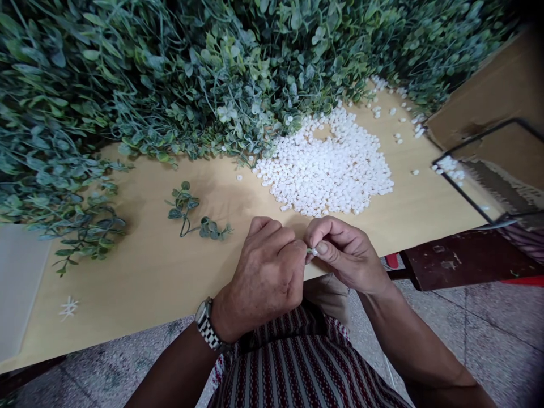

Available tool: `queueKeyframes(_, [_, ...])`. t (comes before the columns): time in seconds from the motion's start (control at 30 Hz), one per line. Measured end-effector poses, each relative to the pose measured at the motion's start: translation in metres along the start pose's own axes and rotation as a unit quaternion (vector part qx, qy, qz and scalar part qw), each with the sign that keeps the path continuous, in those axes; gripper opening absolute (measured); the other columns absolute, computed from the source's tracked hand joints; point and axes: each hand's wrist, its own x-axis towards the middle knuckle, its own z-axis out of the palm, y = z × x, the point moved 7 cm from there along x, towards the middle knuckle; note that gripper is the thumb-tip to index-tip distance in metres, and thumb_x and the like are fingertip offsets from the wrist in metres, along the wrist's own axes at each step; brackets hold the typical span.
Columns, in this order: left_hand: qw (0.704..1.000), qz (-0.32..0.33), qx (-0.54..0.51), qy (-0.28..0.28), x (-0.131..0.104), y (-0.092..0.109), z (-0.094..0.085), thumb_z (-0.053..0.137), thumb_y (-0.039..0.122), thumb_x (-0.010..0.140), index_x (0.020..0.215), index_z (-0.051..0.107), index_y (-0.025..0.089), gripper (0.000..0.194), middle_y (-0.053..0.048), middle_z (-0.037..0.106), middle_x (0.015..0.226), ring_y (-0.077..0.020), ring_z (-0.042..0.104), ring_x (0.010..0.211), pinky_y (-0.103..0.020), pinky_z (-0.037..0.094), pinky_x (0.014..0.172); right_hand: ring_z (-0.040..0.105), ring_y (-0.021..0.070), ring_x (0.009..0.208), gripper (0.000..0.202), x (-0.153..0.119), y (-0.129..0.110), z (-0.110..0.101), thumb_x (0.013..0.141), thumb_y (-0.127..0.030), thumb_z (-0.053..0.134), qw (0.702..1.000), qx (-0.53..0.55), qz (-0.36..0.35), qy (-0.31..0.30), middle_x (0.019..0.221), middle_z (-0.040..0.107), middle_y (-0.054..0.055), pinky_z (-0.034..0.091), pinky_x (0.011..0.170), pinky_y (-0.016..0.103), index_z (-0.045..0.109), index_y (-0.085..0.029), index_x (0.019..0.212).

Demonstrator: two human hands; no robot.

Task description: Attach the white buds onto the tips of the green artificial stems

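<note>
My left hand [272, 266], with a watch [208, 324] on its wrist, is closed in a fist over the table's front edge. A short greenish stem tip [309, 250] pokes out between its thumb and forefinger; the rest is hidden in the fist. Against that tip, my right hand [346, 255] pinches a small white bead-like piece [315, 251] between thumb and forefinger. Just beyond both hands spreads a pile of similar white pieces [331, 164]. A loose artificial leaf sprig [185, 212] lies on the table to the left of the hands.
A thick bank of artificial greenery [204, 73] fills the back of the table [140, 283]. At the right stand a cardboard box [488, 90] and a black wire frame [463, 195]. Thin white sticks [68, 307] lie at the left, near a white panel [19, 277].
</note>
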Motion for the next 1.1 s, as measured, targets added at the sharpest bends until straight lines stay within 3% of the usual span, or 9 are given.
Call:
queueKeyframes(0.13, [1.0, -0.004, 0.001, -0.001, 0.0015, 0.0, 0.0016, 0.043, 0.006, 0.08, 0.054, 0.047, 0.015, 0.028, 0.0, 0.039, 0.054, -0.0129, 0.032, 0.057, -0.032, 0.035, 0.064, 0.05, 0.0099, 0.063, 0.007, -0.0001, -0.0051, 0.0004, 0.086, -0.023, 0.055, 0.999, -0.031, -0.024, 0.022, 0.07, 0.052, -0.001, 0.041, 0.059, 0.024, 0.055, -0.019, 0.08])
queueKeyframes(0.87, [1.0, -0.012, -0.022, 0.015, 0.0002, -0.0015, 0.0037, 0.041, 0.005, 0.08, 0.053, 0.042, 0.016, 0.03, 0.0, 0.037, 0.054, -0.0132, 0.034, 0.059, -0.031, 0.037, 0.065, 0.047, 0.0101, 0.061, 0.008, 0.0035, -0.0095, 0.0041, 0.086, -0.025, 0.055, 0.997, -0.071, -0.032, 0.014, 0.066, 0.05, -0.002, 0.039, 0.056, 0.023, 0.054, -0.02, 0.08])
queueKeyframes(1.1, [0.996, -0.049, -0.075, 0.027, 0.0019, -0.006, 0.0019, 0.042, 0.008, 0.083, 0.057, 0.048, 0.016, 0.028, 0.0, 0.044, 0.055, -0.0133, 0.04, 0.059, -0.031, 0.038, 0.064, 0.046, 0.0096, 0.06, 0.005, 0.0007, -0.0076, -0.0002, 0.084, -0.026, 0.058, 0.995, -0.056, -0.049, 0.064, 0.068, 0.05, -0.002, 0.039, 0.055, 0.022, 0.057, -0.021, 0.083])
